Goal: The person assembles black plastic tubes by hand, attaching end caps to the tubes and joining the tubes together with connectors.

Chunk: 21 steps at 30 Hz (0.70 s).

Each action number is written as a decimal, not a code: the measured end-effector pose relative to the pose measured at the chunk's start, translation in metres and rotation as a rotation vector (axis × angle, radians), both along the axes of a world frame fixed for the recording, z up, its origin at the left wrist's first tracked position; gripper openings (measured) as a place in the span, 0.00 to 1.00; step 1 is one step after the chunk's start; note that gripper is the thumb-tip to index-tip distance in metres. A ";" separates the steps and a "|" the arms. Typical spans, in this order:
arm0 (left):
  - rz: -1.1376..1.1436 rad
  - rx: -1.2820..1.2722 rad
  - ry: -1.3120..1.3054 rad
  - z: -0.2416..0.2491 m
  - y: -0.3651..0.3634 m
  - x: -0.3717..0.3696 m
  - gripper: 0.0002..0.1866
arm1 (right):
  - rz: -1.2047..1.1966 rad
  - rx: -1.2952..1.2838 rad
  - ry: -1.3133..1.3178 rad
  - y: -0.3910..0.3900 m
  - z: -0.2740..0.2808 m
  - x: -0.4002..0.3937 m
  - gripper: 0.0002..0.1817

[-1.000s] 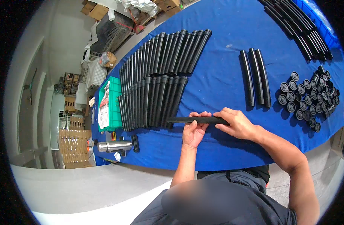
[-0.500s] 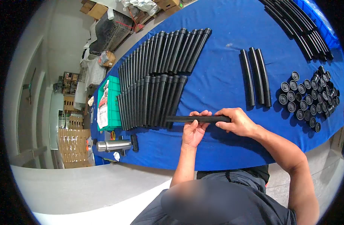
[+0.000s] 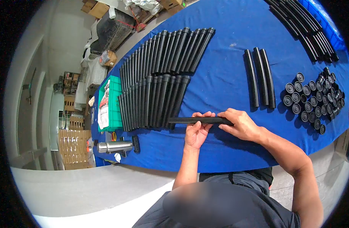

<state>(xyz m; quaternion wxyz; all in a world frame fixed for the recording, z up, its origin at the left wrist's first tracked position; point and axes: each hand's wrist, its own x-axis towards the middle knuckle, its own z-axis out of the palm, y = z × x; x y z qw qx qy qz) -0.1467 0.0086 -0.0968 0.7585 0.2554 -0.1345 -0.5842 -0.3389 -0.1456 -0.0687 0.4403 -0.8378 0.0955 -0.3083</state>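
Note:
A black tube (image 3: 182, 120) is held level above the near part of the blue cloth. My left hand (image 3: 197, 133) is closed around its middle, thumb in front and fingertips showing behind. At the tube's right end, my right hand (image 3: 241, 124) grips with its fingers wrapped over the end, so that end is hidden. Beyond my hands, three plain black tubes (image 3: 260, 78) lie side by side. To the left, two rows of black tubes with collared ends (image 3: 155, 100) are lined up. Several round black caps (image 3: 313, 99) with ringed faces sit in a cluster at the right.
More long black tubes (image 3: 307, 32) are stacked at the far right beside a blue crate (image 3: 326, 24). A green crate (image 3: 115, 99) stands at the left, near a steel flask (image 3: 114, 147). Cardboard boxes (image 3: 96, 9) and wire cages lie past the table (image 3: 220, 45).
My right hand has shifted slightly on the tube's right end, its fingers now covering more of it. The left hand and the tube stay in nearly the same place.

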 end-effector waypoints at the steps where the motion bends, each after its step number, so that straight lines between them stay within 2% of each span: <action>1: -0.003 -0.018 0.000 -0.001 0.000 0.000 0.18 | 0.084 0.249 0.154 -0.003 0.012 -0.002 0.18; 3: -0.011 -0.056 -0.001 -0.003 0.000 0.000 0.18 | 0.251 0.746 0.461 -0.012 0.038 -0.006 0.19; 4: -0.004 -0.026 -0.016 -0.002 0.000 0.000 0.18 | 0.235 0.722 0.459 -0.012 0.037 -0.006 0.19; 7: 0.004 0.028 -0.051 0.001 -0.001 -0.001 0.18 | 0.026 0.068 -0.085 -0.004 0.002 0.003 0.18; 10: 0.002 0.005 -0.050 0.000 0.000 -0.002 0.18 | 0.040 0.093 -0.041 -0.004 0.009 0.001 0.18; 13: -0.010 -0.019 -0.045 0.001 -0.002 -0.001 0.18 | 0.211 0.723 0.459 -0.012 0.048 -0.007 0.20; 16: -0.008 0.011 -0.057 0.001 -0.002 -0.001 0.18 | 0.110 0.378 0.153 -0.005 0.012 -0.002 0.20; 19: 0.003 0.005 -0.044 0.000 0.000 0.000 0.18 | 0.040 0.124 0.103 0.000 0.011 -0.003 0.18; 20: 0.000 -0.010 -0.043 -0.002 0.001 0.001 0.18 | 0.042 0.139 0.084 0.000 0.011 -0.003 0.17; 21: -0.004 -0.025 -0.042 -0.002 0.001 0.001 0.18 | 0.117 0.387 0.212 -0.004 0.017 -0.004 0.17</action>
